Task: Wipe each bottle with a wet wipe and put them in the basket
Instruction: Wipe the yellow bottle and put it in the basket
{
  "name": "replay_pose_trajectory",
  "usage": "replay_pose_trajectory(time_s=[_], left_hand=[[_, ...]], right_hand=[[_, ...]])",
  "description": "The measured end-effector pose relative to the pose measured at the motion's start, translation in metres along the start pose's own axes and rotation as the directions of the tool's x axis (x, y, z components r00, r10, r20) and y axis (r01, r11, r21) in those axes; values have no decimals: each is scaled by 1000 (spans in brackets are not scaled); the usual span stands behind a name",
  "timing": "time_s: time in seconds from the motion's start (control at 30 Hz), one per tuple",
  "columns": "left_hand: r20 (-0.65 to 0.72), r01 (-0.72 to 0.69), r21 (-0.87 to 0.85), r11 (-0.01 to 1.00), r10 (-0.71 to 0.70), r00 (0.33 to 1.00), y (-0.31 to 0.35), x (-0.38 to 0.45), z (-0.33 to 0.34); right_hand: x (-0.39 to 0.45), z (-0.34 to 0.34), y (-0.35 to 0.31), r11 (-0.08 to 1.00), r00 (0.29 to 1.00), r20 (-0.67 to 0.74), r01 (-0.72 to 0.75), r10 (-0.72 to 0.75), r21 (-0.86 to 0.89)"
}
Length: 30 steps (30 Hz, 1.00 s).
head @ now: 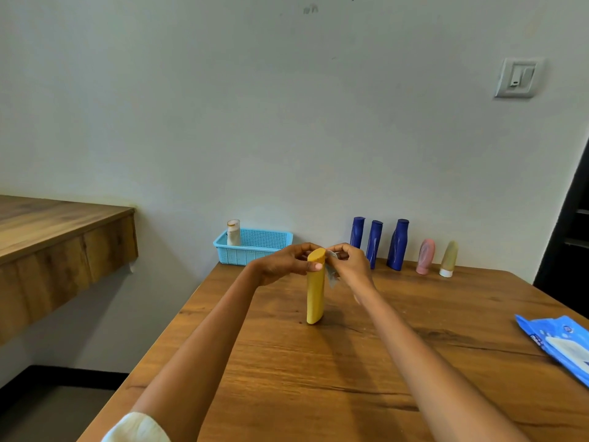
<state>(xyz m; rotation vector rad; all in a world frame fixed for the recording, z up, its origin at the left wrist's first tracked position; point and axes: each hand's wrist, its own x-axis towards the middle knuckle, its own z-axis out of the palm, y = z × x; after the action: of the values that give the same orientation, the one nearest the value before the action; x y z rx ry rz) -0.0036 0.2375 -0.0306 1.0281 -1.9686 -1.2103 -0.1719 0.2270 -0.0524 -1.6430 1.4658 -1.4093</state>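
Two bare forearms reach in from the bottom of the view, uncovered from elbow to wrist, with no watch, band or ring showing on either. The left hand (287,263) and right hand (350,266) wear no gloves; one thumbnail on the left is short and plain. At the lower left edge a cream-white sleeve (137,429) of soft, slightly textured fabric ends above the left elbow

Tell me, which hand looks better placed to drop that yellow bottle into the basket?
Probably the left hand: it grips the yellow bottle, and the blue basket sits on its side. The right hand holds the wet wipe.
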Motion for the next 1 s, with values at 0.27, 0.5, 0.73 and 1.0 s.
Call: replay_pose_trajectory(time_s=[0.27,0.5,0.73,1.0], left_hand=[[-371,-159,-208,965,73,926,-28,3,-15],[-395,-212,-258,943,97,913,-38,6,-27],[-316,-274,-312,910,173,933,-31,4,-33],[-363,-312,-343,886,181,914,-28,5,-38]], right_hand=[[11,5,-7,885,999,-6,-36,43,463],[5,24,-8,807,995,97,-63,7,588],[-14,45,-22,850,861,-107,508,-497,141],[-2,36,-29,843,837,-101,537,-538,-41]])
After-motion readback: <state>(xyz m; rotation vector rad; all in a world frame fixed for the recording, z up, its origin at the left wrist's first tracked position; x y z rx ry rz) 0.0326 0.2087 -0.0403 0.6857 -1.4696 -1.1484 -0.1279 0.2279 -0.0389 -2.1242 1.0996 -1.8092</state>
